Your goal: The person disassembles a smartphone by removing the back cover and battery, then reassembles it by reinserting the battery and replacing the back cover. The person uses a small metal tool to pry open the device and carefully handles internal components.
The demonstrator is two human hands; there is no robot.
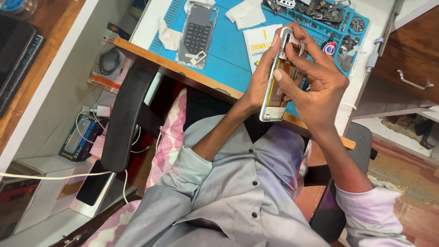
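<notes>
Over blue mat [228,50] | opened phone [277,75] between hands | left grip [260,84] clasps its edge | right grip [315,82] pinches its frame

Bright, even light falls across my blue work mat [228,43] from above, with little glare. My hands cast only soft shadows. Under the desk [183,73] it turns dim, and the chair armrest [125,119] sits in shade. My shirt [238,192] looks washed out and slightly blurred nearest the camera. Straight edges bow outward toward the corners.
</notes>
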